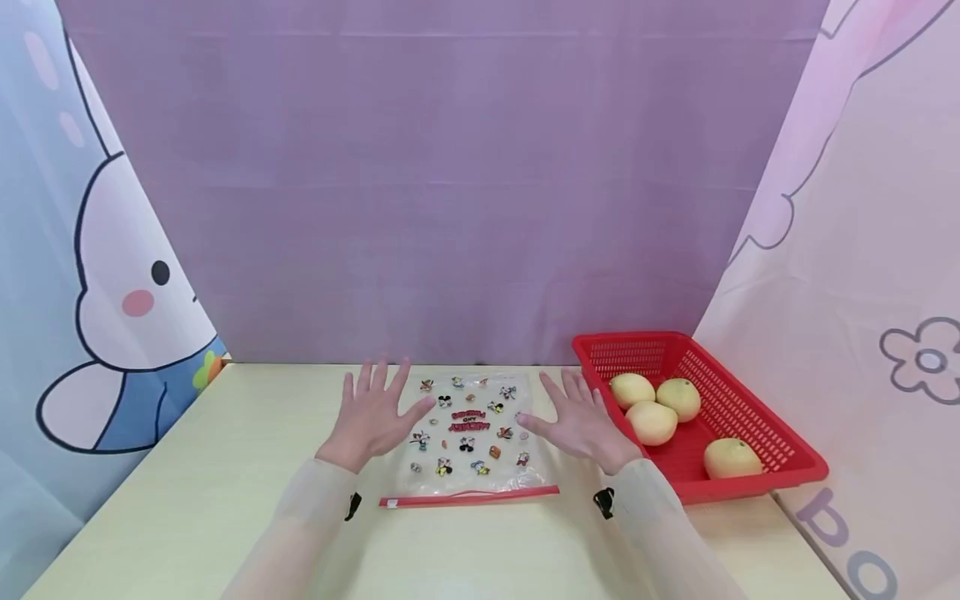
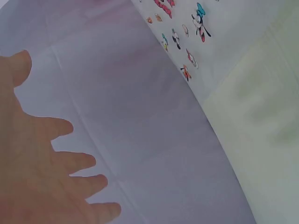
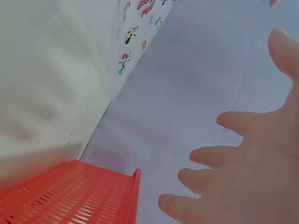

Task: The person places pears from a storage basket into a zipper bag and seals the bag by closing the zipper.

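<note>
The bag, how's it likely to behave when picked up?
The bag will probably flop: it looks like thin, clear plastic. It is likely light, as it lies flat. Its red strip may stay straighter, looking thicker.

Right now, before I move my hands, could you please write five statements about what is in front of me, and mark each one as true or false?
1. The red basket stands to the right of the clear bag. True.
2. The basket is empty. False: four round pale-yellow items lie in it.
3. The red zip strip runs along the bag's edge nearest to you. True.
4. Your left hand is gripping the bag. False: its fingers are spread and it holds nothing.
5. Your right hand has its fingers spread and holds nothing. True.
</note>
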Motion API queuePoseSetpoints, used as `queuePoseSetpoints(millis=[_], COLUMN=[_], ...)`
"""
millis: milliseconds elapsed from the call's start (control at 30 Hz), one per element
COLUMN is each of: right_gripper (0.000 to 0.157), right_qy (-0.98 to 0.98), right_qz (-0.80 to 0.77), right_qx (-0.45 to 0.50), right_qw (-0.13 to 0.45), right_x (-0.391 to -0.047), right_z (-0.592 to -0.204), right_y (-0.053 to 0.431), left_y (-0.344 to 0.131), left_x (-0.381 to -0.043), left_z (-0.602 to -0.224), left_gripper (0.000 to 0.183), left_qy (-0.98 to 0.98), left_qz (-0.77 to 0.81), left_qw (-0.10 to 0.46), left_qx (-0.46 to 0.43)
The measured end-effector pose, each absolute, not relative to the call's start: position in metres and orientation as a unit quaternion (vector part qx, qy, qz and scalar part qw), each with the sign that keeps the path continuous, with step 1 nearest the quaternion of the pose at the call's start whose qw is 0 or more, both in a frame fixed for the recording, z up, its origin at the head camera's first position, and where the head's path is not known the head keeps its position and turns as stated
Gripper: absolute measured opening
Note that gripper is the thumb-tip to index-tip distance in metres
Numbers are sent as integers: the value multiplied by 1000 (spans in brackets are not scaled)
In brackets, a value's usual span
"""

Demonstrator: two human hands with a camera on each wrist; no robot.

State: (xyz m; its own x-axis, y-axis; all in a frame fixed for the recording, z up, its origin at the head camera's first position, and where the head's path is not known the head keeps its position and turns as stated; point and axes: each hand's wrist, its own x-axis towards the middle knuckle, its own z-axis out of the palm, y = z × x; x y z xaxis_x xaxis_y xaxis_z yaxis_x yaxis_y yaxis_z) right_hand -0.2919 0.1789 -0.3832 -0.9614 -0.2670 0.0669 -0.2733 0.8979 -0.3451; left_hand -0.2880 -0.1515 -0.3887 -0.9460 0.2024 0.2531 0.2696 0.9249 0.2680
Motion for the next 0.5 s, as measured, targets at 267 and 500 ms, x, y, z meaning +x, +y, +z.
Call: queuePoseSetpoints(millis=[267, 500], right_gripper=[98, 91], right_qy=[-964, -951], right_qz=[229, 276], right_qx=[138, 139], right_qw=[-6, -9], right_x=[-287, -286], right_z=[-387, -397], right_y=[181, 180], left_y=[-144, -140], left_x=[-282, -278], left_z=[-399, -405], left_gripper=[77, 67], left_qy=[-969, -960], left_qz=[-152, -182], left_qw=[108, 91], left_qx=[-160, -190])
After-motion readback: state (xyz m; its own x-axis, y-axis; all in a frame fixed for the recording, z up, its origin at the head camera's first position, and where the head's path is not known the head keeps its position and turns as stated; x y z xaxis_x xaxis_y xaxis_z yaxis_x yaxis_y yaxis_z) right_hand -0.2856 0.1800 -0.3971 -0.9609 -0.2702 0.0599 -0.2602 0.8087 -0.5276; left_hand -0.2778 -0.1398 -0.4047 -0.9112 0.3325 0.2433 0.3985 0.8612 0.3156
